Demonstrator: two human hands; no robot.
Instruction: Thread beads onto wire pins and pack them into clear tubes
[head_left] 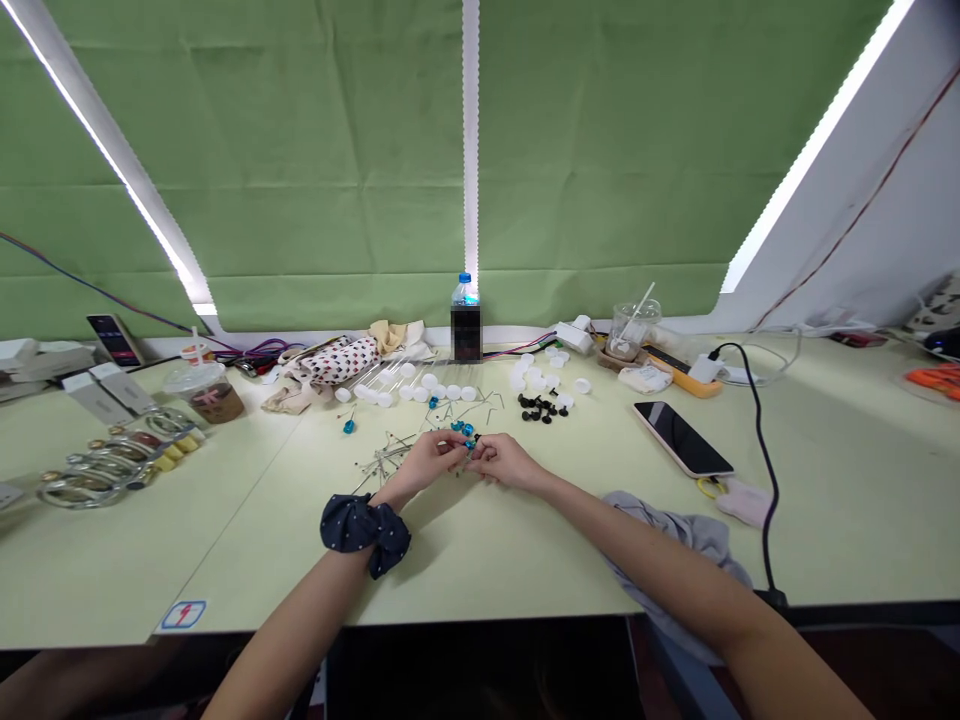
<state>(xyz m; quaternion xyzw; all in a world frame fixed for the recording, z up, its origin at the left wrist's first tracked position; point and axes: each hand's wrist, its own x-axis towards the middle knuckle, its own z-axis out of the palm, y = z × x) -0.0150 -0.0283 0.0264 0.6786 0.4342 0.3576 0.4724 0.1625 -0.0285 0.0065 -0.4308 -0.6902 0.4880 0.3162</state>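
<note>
My left hand point(429, 460), with a dark dotted scrunchie point(365, 530) at the wrist, pinches a small blue piece point(469, 444). Close against it, my right hand point(506, 461) has its fingers pressed together around the same spot, by a tiny black part. What exactly sits between the right fingertips is too small to make out. Thin metal pins point(384, 458) lie scattered beside my left hand. More blue pieces point(463, 428) rest just beyond the fingertips, and a lone blue piece point(349, 426) lies farther left. Black caps point(541, 409) are heaped behind my right hand.
Clear tubes with white round ends point(430, 382) and white caps point(534, 376) lie at the back. A bottle point(466, 320) stands against the green blind. To the right are a phone point(682, 438), a black cable point(757, 440) and grey cloth point(675, 530); metal rings point(97, 470) lie left.
</note>
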